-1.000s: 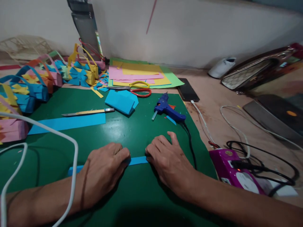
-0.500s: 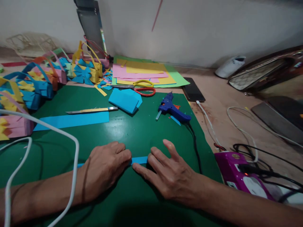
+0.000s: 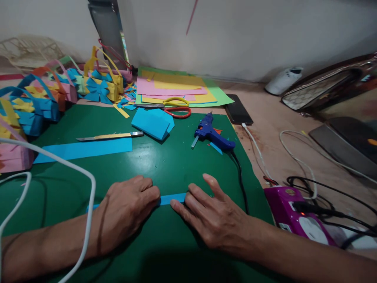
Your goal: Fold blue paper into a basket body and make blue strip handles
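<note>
A narrow blue paper strip (image 3: 168, 199) lies across the green mat (image 3: 153, 239) in front of me. My left hand (image 3: 132, 210) is closed over its middle, knuckles up, with the fingertips hidden. A short piece of the strip shows beyond that wrist on the left. My right hand (image 3: 210, 210) holds down the strip's right part, its thumb on the near side and the other fingers bent, one finger raised. Further back lie a wider blue strip (image 3: 88, 150) with a craft knife (image 3: 110, 136) along its edge, and a folded blue paper piece (image 3: 153, 124).
A blue glue gun (image 3: 213, 135) and red-and-yellow scissors (image 3: 176, 108) lie behind my hands. Stacked coloured paper (image 3: 176, 84) is against the wall. Small paper baskets (image 3: 101, 88) line the left. A white cable (image 3: 88, 212) crosses my left forearm. On the right sit a phone (image 3: 238, 110) and purple power strip (image 3: 294, 208).
The gap between my hands has widened slightly, showing more of the strip. The right thumb has moved a little to the right along it. The whole view has shifted slightly.
</note>
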### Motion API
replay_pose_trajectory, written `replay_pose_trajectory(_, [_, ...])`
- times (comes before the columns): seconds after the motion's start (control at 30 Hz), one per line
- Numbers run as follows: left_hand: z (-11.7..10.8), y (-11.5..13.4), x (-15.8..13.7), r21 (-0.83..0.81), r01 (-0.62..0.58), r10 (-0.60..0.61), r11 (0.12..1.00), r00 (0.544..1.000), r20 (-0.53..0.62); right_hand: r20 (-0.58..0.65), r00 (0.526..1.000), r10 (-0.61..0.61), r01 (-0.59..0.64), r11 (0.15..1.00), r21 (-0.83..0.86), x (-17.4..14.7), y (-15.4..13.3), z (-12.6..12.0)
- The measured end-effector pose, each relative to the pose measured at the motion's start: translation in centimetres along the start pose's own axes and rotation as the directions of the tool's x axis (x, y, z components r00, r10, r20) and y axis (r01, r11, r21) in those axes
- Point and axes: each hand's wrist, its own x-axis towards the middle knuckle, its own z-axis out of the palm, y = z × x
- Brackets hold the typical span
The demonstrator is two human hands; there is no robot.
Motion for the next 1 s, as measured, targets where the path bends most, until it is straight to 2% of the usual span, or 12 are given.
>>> replay_pose_trajectory(0.27, [0.2, -0.1, -0.2, -0.033, -0.004, 0.003, 0.999, 1.000, -0.025, 0.085, 0.996, 0.022, -0.018, 0.999, -0.050, -2.0, 0.5, -0.7])
replay_pose_trajectory(0.43, [0.3, -0.1, -0.3, 0.127, -0.072, 0.078, 0.989, 0.996, -0.041, 0.118, 0.992, 0.040, -0.026, 0.992, -0.124, -3.4, 0.5, -0.9])
replay_pose_trajectory(0.53, [0.0, 0.0, 0.1, 0.246, -0.140, 0.140, 0.959, 0.990, 0.018, 0.143, 0.985, 0.091, -0.066, 0.983, -0.170, -3.2, 0.6, -1.2])
replay_pose_trajectory(0.67, [-0.7, 0.4, 0.6, 0.339, -0.202, 0.164, 0.919, 0.977, 0.138, 0.156, 0.968, 0.198, -0.172, 0.971, -0.167, -2.1, 0.2, -1.7])
replay_pose_trajectory(0.83, [-1.2, 1.0, 1.1, 0.406, -0.261, 0.189, 0.876, 0.960, 0.208, 0.152, 0.978, 0.142, -0.126, 0.986, -0.111, -1.1, -0.9, -1.6])
replay_pose_trajectory(1.0, [-1.4, 1.3, 1.5, 0.396, -0.275, 0.189, 0.876, 0.951, 0.244, 0.180, 0.975, 0.134, -0.116, 0.987, -0.110, -1.4, -0.8, -0.9])
